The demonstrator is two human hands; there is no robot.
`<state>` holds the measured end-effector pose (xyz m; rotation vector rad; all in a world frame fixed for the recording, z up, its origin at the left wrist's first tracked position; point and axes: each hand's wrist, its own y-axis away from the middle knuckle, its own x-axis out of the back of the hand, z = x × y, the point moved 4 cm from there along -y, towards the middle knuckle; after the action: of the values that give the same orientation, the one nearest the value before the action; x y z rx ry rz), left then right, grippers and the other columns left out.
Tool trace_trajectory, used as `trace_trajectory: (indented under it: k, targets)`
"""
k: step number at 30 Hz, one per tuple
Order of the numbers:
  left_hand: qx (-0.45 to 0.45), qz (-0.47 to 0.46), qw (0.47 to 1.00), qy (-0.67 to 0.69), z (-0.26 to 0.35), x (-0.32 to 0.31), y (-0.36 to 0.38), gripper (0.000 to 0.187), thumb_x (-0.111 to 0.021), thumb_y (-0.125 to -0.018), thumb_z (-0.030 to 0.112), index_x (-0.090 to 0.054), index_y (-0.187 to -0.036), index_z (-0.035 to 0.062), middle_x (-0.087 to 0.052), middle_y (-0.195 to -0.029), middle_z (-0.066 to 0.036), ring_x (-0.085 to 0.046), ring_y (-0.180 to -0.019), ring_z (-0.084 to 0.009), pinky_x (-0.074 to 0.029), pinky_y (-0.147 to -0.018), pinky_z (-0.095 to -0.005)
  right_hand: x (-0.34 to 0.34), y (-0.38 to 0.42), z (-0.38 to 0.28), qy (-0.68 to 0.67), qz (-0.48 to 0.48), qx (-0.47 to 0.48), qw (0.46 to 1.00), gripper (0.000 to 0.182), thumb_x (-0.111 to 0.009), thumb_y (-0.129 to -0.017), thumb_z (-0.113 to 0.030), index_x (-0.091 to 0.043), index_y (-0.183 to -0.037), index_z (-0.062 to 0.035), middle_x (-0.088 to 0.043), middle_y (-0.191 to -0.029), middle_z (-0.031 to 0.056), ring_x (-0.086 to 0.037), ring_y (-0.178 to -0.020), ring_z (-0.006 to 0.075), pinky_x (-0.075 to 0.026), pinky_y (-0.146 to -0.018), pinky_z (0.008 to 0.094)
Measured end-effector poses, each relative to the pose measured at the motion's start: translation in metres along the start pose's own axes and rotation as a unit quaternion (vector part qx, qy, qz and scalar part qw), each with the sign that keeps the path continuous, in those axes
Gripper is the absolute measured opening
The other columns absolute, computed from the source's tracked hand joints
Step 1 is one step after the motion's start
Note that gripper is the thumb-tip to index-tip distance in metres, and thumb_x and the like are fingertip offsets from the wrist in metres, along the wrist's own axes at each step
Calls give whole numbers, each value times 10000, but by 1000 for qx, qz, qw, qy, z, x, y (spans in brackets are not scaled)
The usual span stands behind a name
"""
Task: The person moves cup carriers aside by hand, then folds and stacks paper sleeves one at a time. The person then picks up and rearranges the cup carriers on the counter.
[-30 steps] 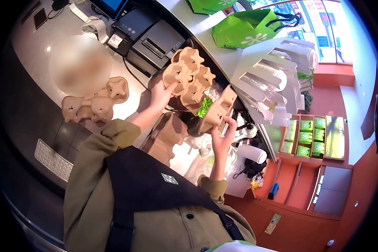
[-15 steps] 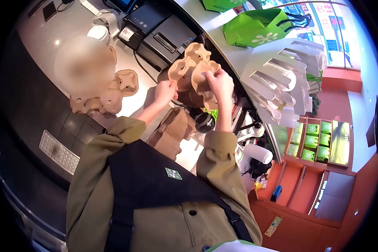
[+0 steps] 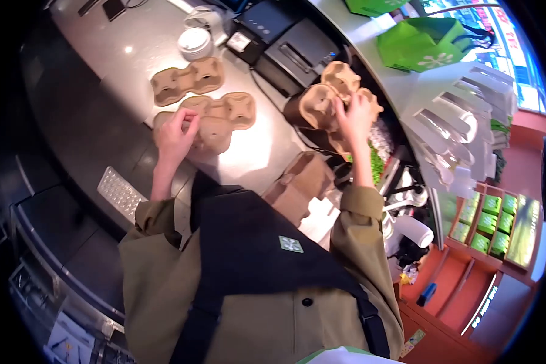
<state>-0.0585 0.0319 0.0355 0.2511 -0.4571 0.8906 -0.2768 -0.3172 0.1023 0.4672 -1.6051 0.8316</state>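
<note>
My left hand (image 3: 177, 136) is over the near-left side of a brown moulded-pulp cup carrier (image 3: 215, 130) on the pale counter. Its thumb and fingers are bent together at the carrier's wall, and part of the grip is hidden. My right hand (image 3: 354, 118) reaches to a stack of similar cup carriers (image 3: 317, 106) beside the black printer, its thumb and fingers closed on the upper carrier's edge. A two-cup carrier (image 3: 188, 80) lies behind the one at my left hand.
A black printer (image 3: 297, 54) stands at the back, with white lids (image 3: 195, 41) left of it. Brown folded cardboard (image 3: 300, 185) lies close to my body. Across the ledge are a green bag (image 3: 428, 45) and clear-and-white holders (image 3: 452, 121).
My left hand has moved left, from the carrier stack to the carrier on the counter. My right hand stays at the stack. The blurred round patch over the left carriers is gone.
</note>
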Motion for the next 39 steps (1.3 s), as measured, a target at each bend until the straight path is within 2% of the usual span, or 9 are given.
trace_trajectory:
  k: [3, 6, 10, 19, 21, 25, 31, 34, 39]
  targets:
    - [-161, -56, 942, -290, -2, 23, 11, 651, -788, -620, 160, -527, -1212, 87, -541, -1248, -78, -440, -1249, -292, -348, -1033, -445, -13, 28, 13, -29, -14, 54, 998, 479, -560, -883, -411, -547, -1197, -50, -572, -1111, 151, -524, -1099, 326, -370, -962, 483]
    - [-225, -115, 890, -379, -23, -4, 13, 821, -800, -580, 142, -448, -1321, 103, -473, -1324, -90, -386, -1298, -290, -298, -1069, -476, -26, 36, 19, -46, -20, 65, 997, 455, -572, -879, -326, -532, -1227, -36, -564, -1147, 148, -503, -1113, 331, -366, -969, 452]
    - [-272, -46, 835, -476, -38, -24, 3, 848, -802, -557, 153, -445, -1323, 83, -466, -1320, -95, -388, -1292, -287, -282, -1075, -532, 10, 42, -23, -105, 141, 90, 980, 440, -619, -805, -173, -525, -1203, -12, -535, -1172, 173, -497, -1089, 345, -382, -938, 457]
    - [-259, -51, 851, -453, -15, -24, 11, 739, -719, -606, 172, -456, -1271, -18, -491, -1217, -172, -447, -1193, -352, -304, -1044, -554, -63, 47, -169, -325, -23, 277, 904, 468, -656, -686, -92, -515, -1128, -24, -546, -1104, 180, -524, -1059, 368, -450, -903, 431]
    - [-266, -116, 877, -383, -11, -3, 18, 935, -814, -514, 258, -393, -1296, -33, -497, -1193, -198, -454, -1179, -373, -330, -1043, -499, -92, 36, -187, -281, -45, 308, 908, 474, -692, -685, -152, -533, -1119, -46, -545, -1129, 138, -509, -1102, 326, -431, -928, 419]
    - [-193, -115, 925, -307, 9, 52, 24, 838, -816, -557, 208, -436, -1279, 15, -513, -1222, -183, -490, -1142, -362, -380, -988, -453, -137, 30, -218, -121, -213, 313, 918, 481, -739, -667, -218, -578, -1086, -47, -544, -1089, 92, -514, -1086, 266, -427, -921, 408]
    - [-141, -64, 978, -139, 72, 74, -11, 715, -798, -587, 121, -494, -1220, -13, -569, -1127, -198, -581, -1022, -370, -476, -871, -422, -135, 80, -236, -70, -146, 348, 924, 241, -634, -742, -176, -640, -958, -71, -535, -1070, 98, -510, -1034, 283, -456, -836, 416]
    - [-227, -99, 963, -103, 140, 32, -45, 706, -813, -584, 121, -507, -1207, -5, -575, -1125, -201, -591, -1009, -370, -482, -865, -413, -121, 103, -225, -128, -140, 296, 936, 361, -700, -683, -200, -631, -1024, -103, -514, -1135, 132, -504, -1070, 307, -451, -860, 424]
    - [-565, -111, 805, -141, 289, -97, -76, 784, -814, -597, 207, -458, -1262, -10, -577, -1146, -197, -567, -1056, -379, -468, -906, -425, -118, 127, -213, -56, -183, 237, 953, 590, -775, -619, -271, -585, -1162, -139, -513, -1222, 196, -496, -1131, 368, -390, -938, 507]
